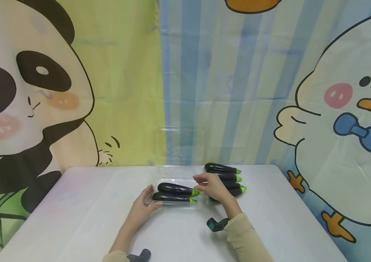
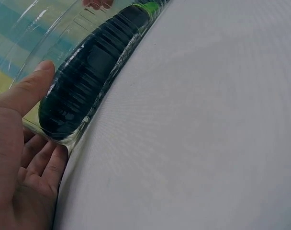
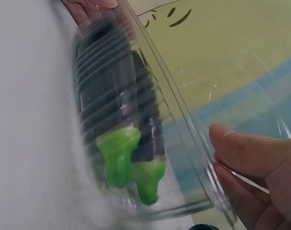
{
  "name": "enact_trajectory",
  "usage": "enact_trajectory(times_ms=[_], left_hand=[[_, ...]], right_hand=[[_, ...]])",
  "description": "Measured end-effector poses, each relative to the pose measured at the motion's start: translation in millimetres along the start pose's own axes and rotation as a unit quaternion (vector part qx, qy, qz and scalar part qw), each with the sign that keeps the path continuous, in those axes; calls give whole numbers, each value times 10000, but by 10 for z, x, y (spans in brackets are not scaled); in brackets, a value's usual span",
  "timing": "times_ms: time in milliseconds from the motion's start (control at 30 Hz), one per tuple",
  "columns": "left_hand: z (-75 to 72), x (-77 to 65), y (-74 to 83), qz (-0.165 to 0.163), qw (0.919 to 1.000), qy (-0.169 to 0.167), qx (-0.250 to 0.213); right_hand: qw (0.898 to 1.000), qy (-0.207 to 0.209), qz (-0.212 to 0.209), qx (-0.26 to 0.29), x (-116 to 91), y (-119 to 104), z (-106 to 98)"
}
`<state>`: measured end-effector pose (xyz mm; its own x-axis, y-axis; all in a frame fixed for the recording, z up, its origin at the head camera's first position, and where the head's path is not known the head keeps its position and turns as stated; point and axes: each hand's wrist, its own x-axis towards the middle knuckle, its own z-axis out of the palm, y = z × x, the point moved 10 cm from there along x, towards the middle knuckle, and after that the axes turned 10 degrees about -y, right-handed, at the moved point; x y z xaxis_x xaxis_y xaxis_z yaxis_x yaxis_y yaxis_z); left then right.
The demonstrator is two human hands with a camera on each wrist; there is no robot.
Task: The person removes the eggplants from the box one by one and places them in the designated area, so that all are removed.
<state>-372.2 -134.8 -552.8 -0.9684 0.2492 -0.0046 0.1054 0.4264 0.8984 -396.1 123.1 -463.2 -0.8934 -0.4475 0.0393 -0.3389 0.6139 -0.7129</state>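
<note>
In the head view a clear plastic box [image 1: 175, 181] holds two dark eggplants, a rear one [image 1: 174, 189] and a front one [image 1: 170, 197], side by side with green stems toward the right. My left hand [image 1: 143, 203] grips the box's front left corner; in the left wrist view its thumb [image 2: 34, 86] lies over the rim while the other fingers curl underneath. At the right end of the box, my right hand [image 1: 212, 186] reaches in by the green stems. In the right wrist view thumb and finger are close to the rim, with nothing visible between them.
Right of the box, several more eggplants [image 1: 223, 168] lie in a row, partly behind my right hand. The raised clear lid [image 1: 179, 145] stands behind the box. A white table [image 1: 84, 214] carries everything, with a cartoon-printed curtain [image 1: 133, 91] at its back edge.
</note>
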Motion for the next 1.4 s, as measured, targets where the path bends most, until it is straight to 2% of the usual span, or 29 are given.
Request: enact_trajectory(times_ms=[133, 267, 467, 600, 800, 900, 1267, 1400], left_hand=[[8, -5, 28, 41, 10000, -16, -61], [13, -8, 49, 68, 9999, -6, -103], [34, -6, 22, 60, 9999, 19, -98], [47, -4, 8, 47, 10000, 61, -51], [53, -20, 19, 9, 10000, 98, -12], [54, -30, 28, -13, 10000, 92, 10], [20, -35, 44, -18, 9999, 89, -59], [2, -30, 62, 18, 9999, 81, -66]], right_hand=[[9987, -93, -84, -486, 49, -72, 55], [9932, -231, -61, -1140, 73, -138, 116], [9757, -487, 116, -2135, 91, -178, 252], [9656, -549, 198, -2533, 90, -207, 313], [9522, -327, 57, -3037, 76, -284, 345], [9470, -198, -50, -3207, 68, -323, 351], [9412, -164, -163, -3370, 135, -358, 430], [9451, -165, -232, -3254, 150, -349, 441]])
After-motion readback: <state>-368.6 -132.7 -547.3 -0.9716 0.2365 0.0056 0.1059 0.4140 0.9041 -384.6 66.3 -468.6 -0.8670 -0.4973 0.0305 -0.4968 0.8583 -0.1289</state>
